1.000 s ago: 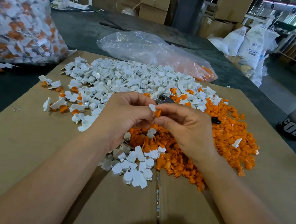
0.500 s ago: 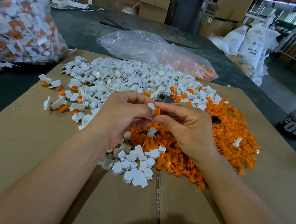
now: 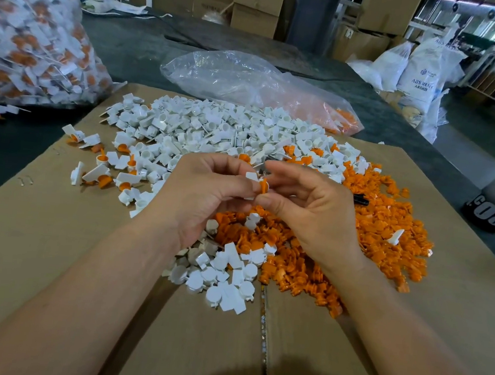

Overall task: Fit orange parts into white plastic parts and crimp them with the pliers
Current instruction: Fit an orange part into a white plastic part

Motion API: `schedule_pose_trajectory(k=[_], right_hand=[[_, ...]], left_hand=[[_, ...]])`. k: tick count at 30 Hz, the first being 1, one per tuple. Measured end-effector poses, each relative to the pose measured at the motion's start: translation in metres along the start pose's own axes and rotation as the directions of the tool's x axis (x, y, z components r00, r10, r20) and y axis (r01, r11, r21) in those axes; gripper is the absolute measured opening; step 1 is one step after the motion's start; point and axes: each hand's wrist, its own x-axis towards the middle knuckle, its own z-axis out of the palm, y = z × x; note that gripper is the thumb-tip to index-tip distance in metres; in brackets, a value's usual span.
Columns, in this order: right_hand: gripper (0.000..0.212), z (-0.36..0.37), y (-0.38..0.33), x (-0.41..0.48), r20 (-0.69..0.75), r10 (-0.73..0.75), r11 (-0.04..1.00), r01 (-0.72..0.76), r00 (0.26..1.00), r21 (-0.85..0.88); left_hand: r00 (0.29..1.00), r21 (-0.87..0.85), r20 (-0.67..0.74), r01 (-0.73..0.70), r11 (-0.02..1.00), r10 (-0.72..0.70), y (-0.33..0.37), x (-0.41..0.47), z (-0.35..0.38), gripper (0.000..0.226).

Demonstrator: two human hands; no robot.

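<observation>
My left hand pinches a small white plastic part between thumb and fingers. My right hand pinches an orange part against it, above the middle of the cardboard. A wide pile of white parts lies behind my hands. An orange pile spreads to the right and under my hands. Only a black handle tip of the pliers shows past my right hand; the rest is hidden.
Flattened cardboard covers the dark table. A big clear bag of fitted pieces stands at the far left. A near-empty clear bag lies behind the piles. Several fitted pieces lie loose at left. Boxes and sacks fill the background.
My right hand's fingers have spread a little, and the orange part now sits tighter against the white part. Both hands stay at the same place over the piles.
</observation>
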Motion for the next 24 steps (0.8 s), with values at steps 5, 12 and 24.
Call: schedule_pose_trajectory(k=[5, 12, 24], right_hand=[[0.043, 0.000, -0.001, 0.000, 0.012, 0.010, 0.998, -0.010, 1.000, 0.067], [0.036, 0.001, -0.001, 0.000, 0.008, -0.026, 0.998, 0.025, 1.000, 0.065], [0.047, -0.002, 0.009, 0.000, 0.026, -0.021, 1.000, 0.020, 0.999, 0.021]], left_hand=[[1.000, 0.003, 0.013, -0.026, 1.000, 0.026, -0.001, -0.001, -0.001, 0.016], [0.998, 0.034, 0.012, -0.058, 0.998, 0.058, 0.000, 0.000, 0.000, 0.014], [1.000, 0.069, -0.021, 0.020, 0.997, -0.019, 0.001, 0.000, -0.003, 0.011]])
